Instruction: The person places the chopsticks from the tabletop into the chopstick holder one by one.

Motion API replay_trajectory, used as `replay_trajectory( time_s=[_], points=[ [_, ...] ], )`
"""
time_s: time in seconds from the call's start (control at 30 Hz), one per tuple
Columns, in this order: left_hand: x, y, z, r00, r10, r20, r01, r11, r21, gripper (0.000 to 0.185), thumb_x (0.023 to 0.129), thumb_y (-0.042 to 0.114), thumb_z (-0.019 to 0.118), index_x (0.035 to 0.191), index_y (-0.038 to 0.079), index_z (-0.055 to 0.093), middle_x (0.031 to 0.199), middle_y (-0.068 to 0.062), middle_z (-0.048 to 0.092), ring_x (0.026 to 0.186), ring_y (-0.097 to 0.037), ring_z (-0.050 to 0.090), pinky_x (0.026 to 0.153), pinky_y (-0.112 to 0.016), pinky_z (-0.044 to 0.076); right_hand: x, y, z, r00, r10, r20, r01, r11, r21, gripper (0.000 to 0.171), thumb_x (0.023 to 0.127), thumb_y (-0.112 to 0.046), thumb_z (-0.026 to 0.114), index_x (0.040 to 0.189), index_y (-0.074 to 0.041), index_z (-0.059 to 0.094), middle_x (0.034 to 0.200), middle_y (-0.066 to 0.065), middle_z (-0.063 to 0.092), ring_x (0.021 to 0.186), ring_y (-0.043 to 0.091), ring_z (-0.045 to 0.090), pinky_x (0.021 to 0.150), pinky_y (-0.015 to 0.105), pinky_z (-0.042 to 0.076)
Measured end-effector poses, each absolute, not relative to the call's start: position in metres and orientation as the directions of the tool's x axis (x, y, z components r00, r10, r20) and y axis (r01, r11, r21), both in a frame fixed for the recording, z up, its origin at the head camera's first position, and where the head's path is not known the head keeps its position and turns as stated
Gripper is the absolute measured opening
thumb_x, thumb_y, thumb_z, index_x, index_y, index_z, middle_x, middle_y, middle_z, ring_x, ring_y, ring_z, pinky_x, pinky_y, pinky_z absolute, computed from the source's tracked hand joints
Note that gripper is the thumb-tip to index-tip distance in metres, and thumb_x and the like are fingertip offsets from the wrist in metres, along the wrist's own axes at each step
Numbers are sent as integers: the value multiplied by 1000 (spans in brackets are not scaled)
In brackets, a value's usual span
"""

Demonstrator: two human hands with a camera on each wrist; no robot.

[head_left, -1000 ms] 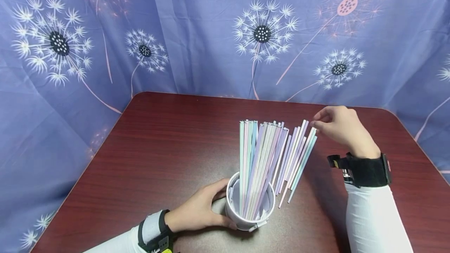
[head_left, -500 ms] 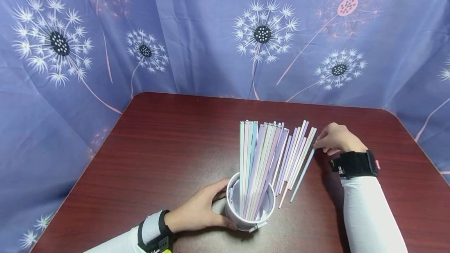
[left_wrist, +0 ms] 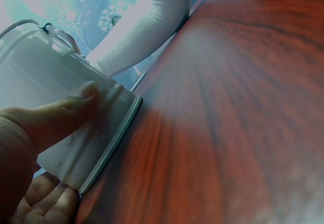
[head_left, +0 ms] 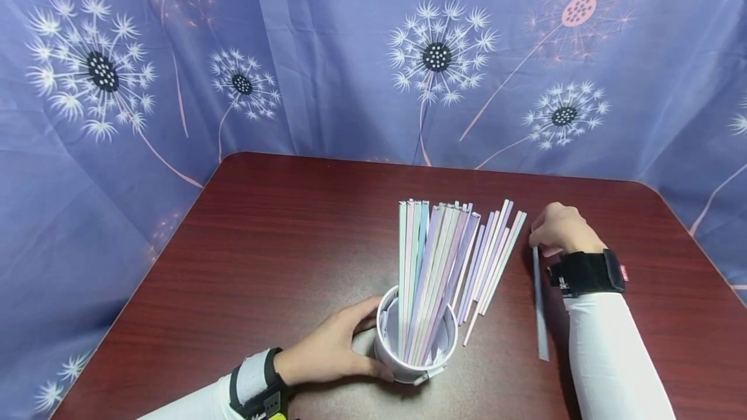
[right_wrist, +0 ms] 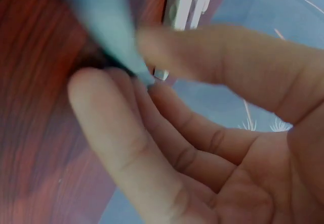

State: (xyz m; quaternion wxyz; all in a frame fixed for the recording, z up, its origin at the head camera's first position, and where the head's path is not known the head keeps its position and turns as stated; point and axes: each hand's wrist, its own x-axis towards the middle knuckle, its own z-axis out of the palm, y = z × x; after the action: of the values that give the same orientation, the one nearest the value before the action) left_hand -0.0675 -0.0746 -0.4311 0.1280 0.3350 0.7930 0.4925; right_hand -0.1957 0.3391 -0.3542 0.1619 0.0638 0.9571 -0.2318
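Observation:
A white cup (head_left: 414, 349) stands near the table's front edge with several pastel chopsticks (head_left: 428, 271) upright in it. My left hand (head_left: 335, 349) grips the cup's left side; the left wrist view shows the thumb (left_wrist: 55, 115) pressed on the cup wall (left_wrist: 76, 133). More pastel chopsticks (head_left: 490, 264) lie on the table just right of the cup. My right hand (head_left: 557, 229) pinches the far end of one pale blue chopstick (head_left: 539, 303), which points back toward me beside my sleeve. In the right wrist view the fingertips (right_wrist: 96, 90) close on that chopstick's tip (right_wrist: 114, 32).
The dark red wooden table (head_left: 280, 238) has rounded far corners. A blue cloth with dandelion prints (head_left: 373, 50) hangs round it at the back and both sides.
My right hand came down onto the loose pile, took one pale blue chopstick and swung it out to the right. The left hand and cup stayed still.

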Motion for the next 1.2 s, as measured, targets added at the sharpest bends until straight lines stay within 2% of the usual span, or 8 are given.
replay_trajectory(
  time_s=[0.13,0.37,0.57,0.7,0.8,1.07,1.13,1.2],
  points=[
    [-67,-74,-431,-742,658,127,401,284,871,88,67,49,86,142,35,42,131,16,56,116,-7,55,101,-31,45,-195,338,-355,-952,64,-298,183,902,-392,39,72,-6,66,106,12,63,82,18,68,58,18,68,53,36,54],
    [-66,-75,-431,-751,651,111,388,300,871,87,66,51,86,140,37,43,131,17,57,115,-6,56,100,-30,45,-195,337,-355,-961,64,-268,162,918,-363,22,72,-10,65,88,3,71,73,11,68,55,17,66,50,33,52],
    [-66,-74,-431,-750,652,111,386,296,874,87,66,49,86,140,37,43,130,17,57,115,-6,56,100,-31,45,-190,335,-341,-980,56,-193,130,909,-396,27,73,-14,68,94,3,70,71,9,69,59,18,68,49,35,51],
    [-65,-74,-430,-753,650,108,384,300,873,86,65,49,87,139,37,44,130,18,57,115,-6,56,100,-30,45,-187,326,-327,-994,33,-105,71,919,-388,30,73,-18,72,95,1,68,72,7,70,59,16,66,53,34,50],
    [-65,-74,-431,-750,651,117,392,296,871,86,65,49,86,139,37,44,130,17,57,115,-6,56,100,-30,45,-183,317,-315,-999,16,-34,28,927,-374,31,73,-20,73,95,1,68,79,10,72,61,15,65,56,33,49],
    [-65,-74,-431,-742,656,137,413,287,865,82,67,50,85,137,36,45,128,17,58,112,-6,57,97,-29,46,-156,290,-281,-985,-8,172,-75,919,-388,27,76,-16,72,99,-1,67,89,14,73,85,31,65,72,39,46],
    [-64,-74,-431,-742,657,136,412,287,865,83,67,51,85,138,36,45,129,17,57,113,-6,56,98,-29,46,-147,284,-272,-978,-2,211,-89,912,-400,27,78,-16,72,100,-2,67,88,13,72,83,26,65,74,35,45],
    [-64,-74,-430,-743,656,134,410,288,865,83,67,51,85,138,36,45,129,17,57,114,-6,56,99,-30,45,-137,278,-263,-968,10,252,-100,902,-419,26,79,-16,72,101,-4,67,88,12,72,78,12,64,72,25,44]
  ],
)
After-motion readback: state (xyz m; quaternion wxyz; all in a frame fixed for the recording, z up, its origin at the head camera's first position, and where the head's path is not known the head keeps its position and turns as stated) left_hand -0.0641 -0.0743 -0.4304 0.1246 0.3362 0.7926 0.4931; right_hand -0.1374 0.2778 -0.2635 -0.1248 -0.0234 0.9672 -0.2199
